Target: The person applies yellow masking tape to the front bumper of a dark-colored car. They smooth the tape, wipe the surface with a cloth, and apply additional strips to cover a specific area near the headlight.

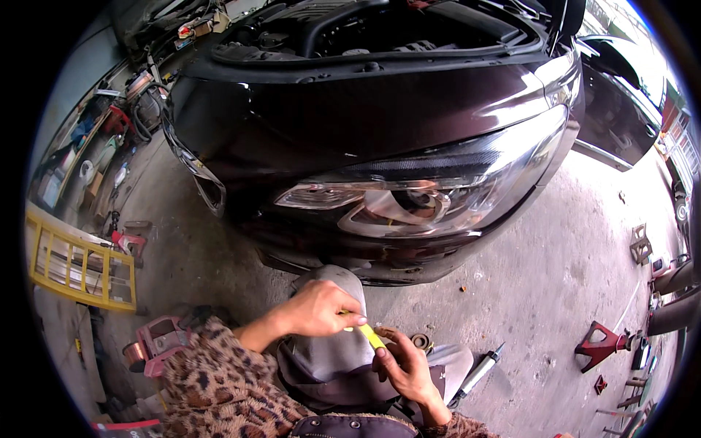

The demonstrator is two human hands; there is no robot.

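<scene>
My left hand [321, 308] and my right hand [404, 363] meet over my grey-trousered knee [332, 350]. Both pinch a small yellow strip-like object [370, 336], the left at its upper end, the right at its lower end. Leopard-print sleeves cover both forearms. Right in front stands a dark car front corner [380, 117] with a large clear headlight [431, 193], its bonnet open above.
A silver cylinder-shaped tool [480, 372] lies on the concrete floor by my right leg. A red jack stand [600, 344] stands to the right, a yellow frame [80, 266] to the left, a pink-red machine [157, 343] near my left elbow. Clutter lines the far left wall.
</scene>
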